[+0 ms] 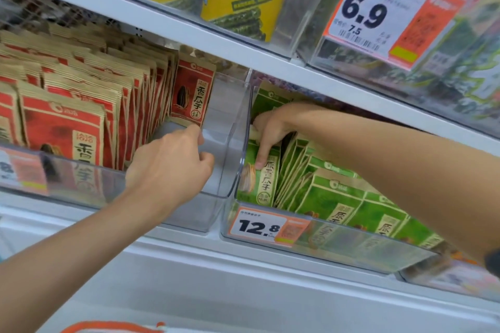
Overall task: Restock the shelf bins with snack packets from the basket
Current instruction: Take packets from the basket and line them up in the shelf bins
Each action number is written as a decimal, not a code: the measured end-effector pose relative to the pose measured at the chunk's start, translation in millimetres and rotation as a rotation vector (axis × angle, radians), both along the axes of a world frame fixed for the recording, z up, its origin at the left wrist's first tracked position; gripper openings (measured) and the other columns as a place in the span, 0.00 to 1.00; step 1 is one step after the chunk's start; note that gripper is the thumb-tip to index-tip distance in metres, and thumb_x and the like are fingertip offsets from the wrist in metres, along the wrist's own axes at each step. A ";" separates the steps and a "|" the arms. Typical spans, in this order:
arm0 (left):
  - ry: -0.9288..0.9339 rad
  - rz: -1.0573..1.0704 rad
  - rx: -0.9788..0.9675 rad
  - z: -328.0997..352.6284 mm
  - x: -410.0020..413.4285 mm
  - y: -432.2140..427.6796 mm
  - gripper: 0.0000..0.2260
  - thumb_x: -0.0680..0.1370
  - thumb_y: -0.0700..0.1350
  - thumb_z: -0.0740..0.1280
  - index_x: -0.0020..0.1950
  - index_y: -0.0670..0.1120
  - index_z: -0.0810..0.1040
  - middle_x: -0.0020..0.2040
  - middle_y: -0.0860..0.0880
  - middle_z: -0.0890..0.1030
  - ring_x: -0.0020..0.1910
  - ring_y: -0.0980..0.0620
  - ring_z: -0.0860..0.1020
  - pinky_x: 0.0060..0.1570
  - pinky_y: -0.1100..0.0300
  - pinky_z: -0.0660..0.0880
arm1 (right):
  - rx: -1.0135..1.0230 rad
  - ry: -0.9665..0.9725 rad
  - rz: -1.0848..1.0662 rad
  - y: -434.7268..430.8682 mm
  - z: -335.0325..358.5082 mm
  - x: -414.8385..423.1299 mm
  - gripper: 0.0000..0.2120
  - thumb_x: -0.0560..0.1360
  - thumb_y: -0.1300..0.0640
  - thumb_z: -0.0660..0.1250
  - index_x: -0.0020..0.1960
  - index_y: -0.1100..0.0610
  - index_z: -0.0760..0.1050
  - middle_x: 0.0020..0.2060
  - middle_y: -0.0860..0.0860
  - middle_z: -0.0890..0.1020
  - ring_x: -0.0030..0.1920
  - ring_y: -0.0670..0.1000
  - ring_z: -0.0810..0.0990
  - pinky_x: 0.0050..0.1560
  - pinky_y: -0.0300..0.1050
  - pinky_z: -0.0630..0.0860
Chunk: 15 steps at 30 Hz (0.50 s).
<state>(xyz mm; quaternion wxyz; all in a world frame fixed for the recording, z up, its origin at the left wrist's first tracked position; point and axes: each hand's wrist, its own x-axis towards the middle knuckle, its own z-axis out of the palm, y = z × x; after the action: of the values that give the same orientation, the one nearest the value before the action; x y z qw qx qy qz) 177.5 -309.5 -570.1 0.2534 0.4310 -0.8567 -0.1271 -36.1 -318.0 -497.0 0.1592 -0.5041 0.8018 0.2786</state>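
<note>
The right grip (270, 130) clasps a green packet (264, 180) in its clear bin (351, 247). The left grip (173, 167) curls against a red packet (192, 94) beyond the bin wall (239, 119); hold undeterminable.

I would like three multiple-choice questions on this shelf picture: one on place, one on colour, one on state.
1. Where is the 12.8 price tag?
A. on the green packets' bin
B. on the red packets' bin
C. on the top shelf

2. What colour are the packets beside the left hand?
A. blue
B. red
C. purple

3. What does the right hand do?
A. hangs idle
B. grips a green packet
C. holds a basket

Answers: 1 A, the tag sits on that bin's front; 2 B, red packets stand there; 3 B, its fingers curl around the packet.
</note>
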 end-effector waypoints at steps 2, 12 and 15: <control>-0.008 0.002 0.003 0.1 0.3 0.2 0.12 0.77 0.50 0.58 0.59 0.52 0.72 0.52 0.52 0.80 0.46 0.44 0.79 0.44 0.52 0.76 | -0.165 0.016 0.050 8.1 10.6 -7.3 0.47 0.62 0.42 0.80 0.72 0.61 0.64 0.68 0.55 0.72 0.64 0.56 0.73 0.62 0.46 0.72; -0.024 0.031 0.025 -0.7 -1.5 -0.1 0.07 0.75 0.51 0.58 0.48 0.52 0.74 0.47 0.51 0.81 0.43 0.43 0.78 0.45 0.51 0.76 | -0.646 0.096 0.123 11.4 6.8 -26.1 0.46 0.66 0.55 0.79 0.76 0.53 0.56 0.67 0.55 0.73 0.64 0.59 0.74 0.53 0.43 0.71; -0.018 0.022 0.015 -1.5 -2.2 -0.3 0.08 0.76 0.51 0.58 0.49 0.52 0.74 0.47 0.51 0.81 0.43 0.43 0.78 0.45 0.52 0.76 | -0.599 0.163 0.142 8.3 10.6 -25.1 0.42 0.65 0.55 0.79 0.73 0.56 0.62 0.63 0.56 0.76 0.59 0.58 0.77 0.52 0.44 0.75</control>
<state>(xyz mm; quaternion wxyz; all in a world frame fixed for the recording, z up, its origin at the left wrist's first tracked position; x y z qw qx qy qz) 175.3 -309.8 -571.6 0.2440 0.4432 -0.8532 -0.1268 -61.1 -309.7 -486.4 -0.0810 -0.5593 0.8211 0.0801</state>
